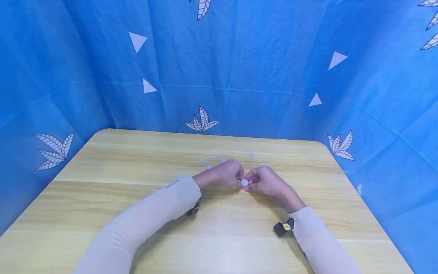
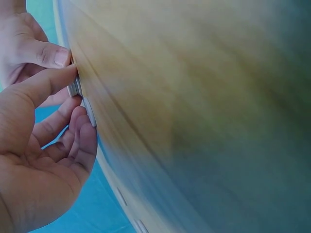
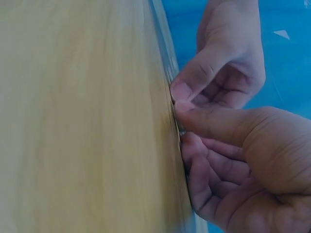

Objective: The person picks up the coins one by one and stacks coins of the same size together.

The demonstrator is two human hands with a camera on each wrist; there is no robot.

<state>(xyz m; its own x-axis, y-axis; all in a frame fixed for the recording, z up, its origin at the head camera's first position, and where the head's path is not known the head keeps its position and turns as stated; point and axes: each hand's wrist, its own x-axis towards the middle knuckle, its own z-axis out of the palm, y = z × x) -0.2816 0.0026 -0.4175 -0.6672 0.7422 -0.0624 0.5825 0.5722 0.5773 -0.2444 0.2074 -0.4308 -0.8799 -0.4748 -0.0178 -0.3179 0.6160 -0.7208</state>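
My left hand (image 1: 230,173) and right hand (image 1: 265,180) meet low over the middle of the table. Between their fingertips is a small stack of thin white round discs; its round top disc (image 1: 244,182) faces up in the head view. Several layers of the stack (image 2: 74,87) show edge-on in the left wrist view, pinched by thumbs and fingers of both hands. Another white disc (image 2: 89,112) lies right at my left fingertips. In the right wrist view the fingers of my right hand (image 3: 243,160) hide most of the stack.
More white discs lie scattered behind my left hand, including one disc (image 1: 202,160) at the left and another disc (image 1: 251,154) farther right. The wooden table (image 1: 219,243) ends at a blue curtain (image 1: 232,95) on its back and sides.
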